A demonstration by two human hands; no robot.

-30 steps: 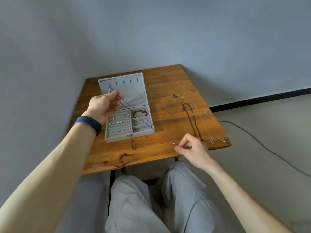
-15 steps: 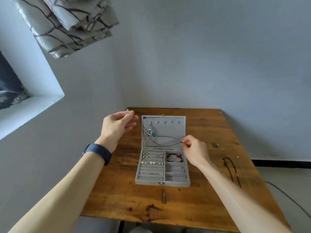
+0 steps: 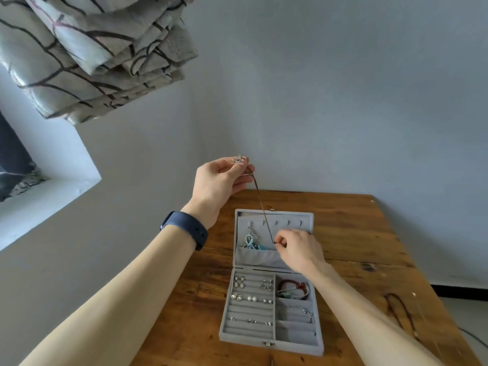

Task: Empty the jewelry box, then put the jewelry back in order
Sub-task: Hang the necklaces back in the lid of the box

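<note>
Chain (image 3: pixel 261 204) now taut, was slack; L hand (image 3: pixel 219 180) higher, R hand (image 3: pixel 298 249) at lid (image 3: pixel 307 220), fingers (image 3: pixel 237 169) of both pinching its ends: re-hanging, prob.

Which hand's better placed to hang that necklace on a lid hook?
Right, probably. The right hand pinches the chain by its lower end at the open lid, just below the hooks; the left hand holds the pendant raised well clear.
</note>
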